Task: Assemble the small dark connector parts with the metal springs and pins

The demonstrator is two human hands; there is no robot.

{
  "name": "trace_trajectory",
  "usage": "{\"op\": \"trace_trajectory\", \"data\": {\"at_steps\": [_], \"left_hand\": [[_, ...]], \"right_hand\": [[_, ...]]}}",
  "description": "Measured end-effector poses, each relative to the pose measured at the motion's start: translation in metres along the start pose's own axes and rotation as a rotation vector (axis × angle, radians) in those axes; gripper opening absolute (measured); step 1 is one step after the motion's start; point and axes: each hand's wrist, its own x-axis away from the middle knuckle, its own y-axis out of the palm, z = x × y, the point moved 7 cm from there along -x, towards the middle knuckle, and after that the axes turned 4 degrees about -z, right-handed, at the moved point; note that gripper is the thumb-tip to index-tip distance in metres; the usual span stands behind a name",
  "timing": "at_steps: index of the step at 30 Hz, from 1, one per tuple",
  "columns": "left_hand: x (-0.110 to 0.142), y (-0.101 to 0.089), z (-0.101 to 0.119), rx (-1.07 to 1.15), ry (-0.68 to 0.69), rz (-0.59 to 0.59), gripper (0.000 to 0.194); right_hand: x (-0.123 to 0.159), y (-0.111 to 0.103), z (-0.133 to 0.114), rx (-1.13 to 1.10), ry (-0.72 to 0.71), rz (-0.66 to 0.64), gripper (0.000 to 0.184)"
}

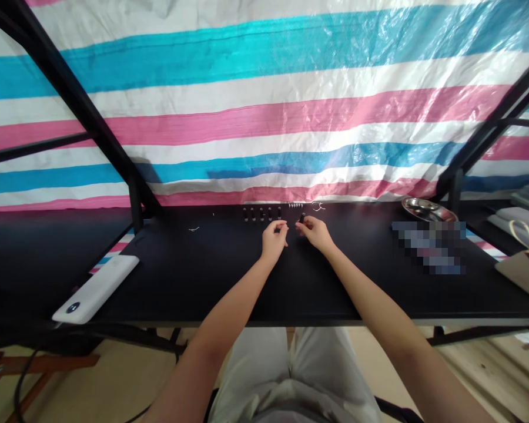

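My right hand (316, 231) pinches a small dark cylinder (302, 217) between its fingertips, held upright over the black table (229, 270). To its left, a short gap away, my left hand (274, 238) has thumb and fingers pressed together; what they hold, if anything, is too small to make out. Several similar dark cylinders (261, 214) with light ends stand in a row just beyond my left hand. Behind my hands lies a row of tiny silvery pieces (295, 205), beside some thin white curled strands (318, 207).
A thin white scrap (194, 229) lies left of the row. A white power bank (97, 289) rests at the left edge. On the right are a shiny metal dish (429, 207), a pixelated object (429, 249) and a beige bag (524, 270). Striped sheeting (264, 117) hangs behind.
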Motion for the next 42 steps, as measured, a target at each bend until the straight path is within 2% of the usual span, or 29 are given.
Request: {"op": "trace_trajectory", "data": {"at_steps": [4,9,14,19,25,30,33,38,42], "left_hand": [[-0.006,-0.011,-0.013,0.174,-0.162,0.090,0.020],[-0.007,-0.015,-0.019,0.278,-0.266,0.123,0.017],[-0.006,-0.015,-0.019,0.300,-0.280,0.119,0.017],[-0.005,-0.013,-0.018,0.302,-0.285,0.114,0.017],[-0.006,-0.014,-0.018,0.294,-0.274,0.108,0.017],[-0.011,-0.018,-0.019,0.243,-0.262,0.090,0.020],[-0.018,-0.026,-0.019,0.176,-0.207,0.079,0.021],[-0.028,-0.038,-0.022,-0.018,-0.118,0.057,0.023],[-0.028,-0.037,-0.024,-0.121,-0.068,0.011,0.026]], "right_hand": [[-0.019,0.011,0.010,-0.036,0.068,-0.012,0.015],[-0.046,0.016,0.004,0.171,0.085,0.010,0.011],[-0.066,0.022,0.012,0.418,0.170,-0.004,0.017],[-0.072,0.030,0.021,0.469,0.257,-0.089,0.013],[-0.074,0.033,0.023,0.522,0.285,-0.134,0.015],[-0.072,0.030,0.025,0.489,0.264,-0.156,0.024],[-0.065,0.021,0.025,0.442,0.220,-0.139,0.028],[-0.039,0.000,0.031,0.364,0.163,-0.068,0.028],[-0.012,-0.016,0.032,0.222,0.097,0.024,0.022]]}}
